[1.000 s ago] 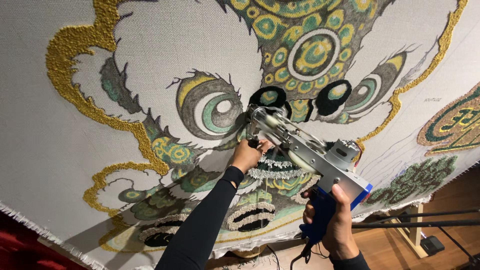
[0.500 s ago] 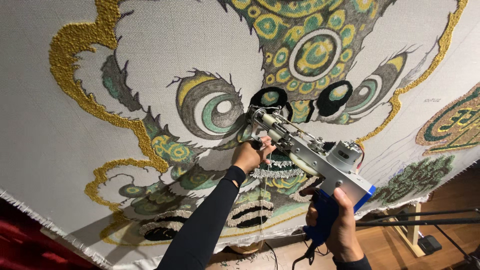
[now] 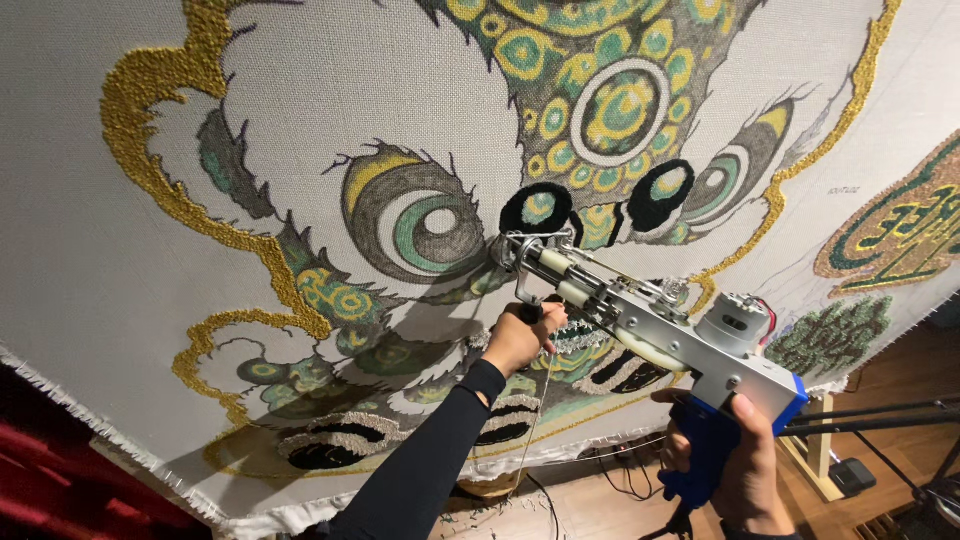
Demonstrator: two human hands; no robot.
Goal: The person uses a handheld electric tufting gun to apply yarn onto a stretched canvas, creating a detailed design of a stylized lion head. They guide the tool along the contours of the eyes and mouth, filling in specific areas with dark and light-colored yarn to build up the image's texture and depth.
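A silver tufting gun [image 3: 650, 325] with a blue grip points up and left at a large stretched cloth [image 3: 300, 130]. The cloth carries a half-tufted creature design in gold, green, black and grey. My right hand [image 3: 735, 465] is wrapped around the blue pistol grip at the lower right. In a black sleeve, my left hand [image 3: 520, 335] grips the gun's front handle just below its nose. The gun's tip [image 3: 510, 250] touches the cloth beside a round green eye shape [image 3: 425, 225]. A thin yarn strand [image 3: 535, 420] hangs down from the gun.
The cloth's frayed lower edge [image 3: 120, 445] runs along the bottom left over dark red fabric [image 3: 60, 480]. A wooden floor with a frame foot [image 3: 820, 455], cables and black metal rods [image 3: 880, 415] lies at the lower right.
The view has shifted slightly; the gun and both hands sit a little lower and further right in the picture. The tip stays by the green eye shape.
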